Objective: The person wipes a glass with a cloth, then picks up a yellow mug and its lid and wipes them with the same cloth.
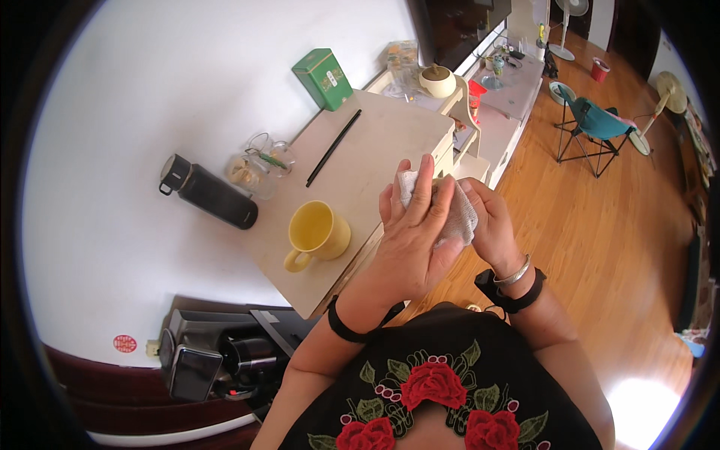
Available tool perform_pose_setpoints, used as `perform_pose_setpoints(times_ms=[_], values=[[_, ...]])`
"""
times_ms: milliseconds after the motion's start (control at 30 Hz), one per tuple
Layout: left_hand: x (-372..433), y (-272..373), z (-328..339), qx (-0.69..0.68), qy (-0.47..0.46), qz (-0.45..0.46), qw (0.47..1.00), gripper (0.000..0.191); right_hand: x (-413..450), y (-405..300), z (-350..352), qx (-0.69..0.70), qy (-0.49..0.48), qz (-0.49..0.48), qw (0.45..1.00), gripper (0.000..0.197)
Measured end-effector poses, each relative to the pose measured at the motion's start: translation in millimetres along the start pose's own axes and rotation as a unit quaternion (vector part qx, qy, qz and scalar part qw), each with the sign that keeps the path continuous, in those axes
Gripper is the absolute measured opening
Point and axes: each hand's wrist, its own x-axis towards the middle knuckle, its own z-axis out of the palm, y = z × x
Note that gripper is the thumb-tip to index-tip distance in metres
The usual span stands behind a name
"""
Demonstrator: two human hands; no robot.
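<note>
A light grey cloth (pixel 458 216) is held between both hands in front of the chest, beside the cabinet top's front edge. My left hand (pixel 413 239) presses on it with fingers extended, its back towards the camera. My right hand (pixel 490 219) pinches the cloth's right side with bent fingers. Whether something lies inside the cloth is hidden. To the left, a yellow mug (pixel 326 230) stands on the cabinet top (pixel 382 140). Behind it lie black chopsticks (pixel 334 147), and a black insulated bottle (pixel 208 194) is by the wall.
Glass items (pixel 261 163) sit near the bottle. A green tin (pixel 323 79) stands at the far edge, with a lidded cream pot (pixel 437 81) on the adjoining shelf. Black appliances (pixel 242 354) are at lower left. A teal folding chair (pixel 599 121) stands on the wooden floor.
</note>
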Motion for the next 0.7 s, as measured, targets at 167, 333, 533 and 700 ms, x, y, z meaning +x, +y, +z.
perform_pose_setpoints(times_ms=[167, 333, 533, 700], values=[[2, -16, 10, -0.163, 0.030, -0.065, 0.984, 0.078, -5, -3, 3, -0.022, -0.025, 0.040, 0.999, 0.033], [6, -15, 12, -0.180, 0.041, -0.192, 0.964, 0.034, -8, -17, 3, -0.099, -0.086, 0.016, 0.991, 0.033], [-2, -14, 22, -0.190, 0.163, -0.145, 0.957, 0.027, -8, -7, 7, -0.094, -0.022, -0.038, 0.995, 0.033], [-5, -8, 39, -0.308, 0.233, -0.243, 0.890, 0.020, -10, -8, 19, -0.111, 0.052, -0.066, 0.990, 0.030]])
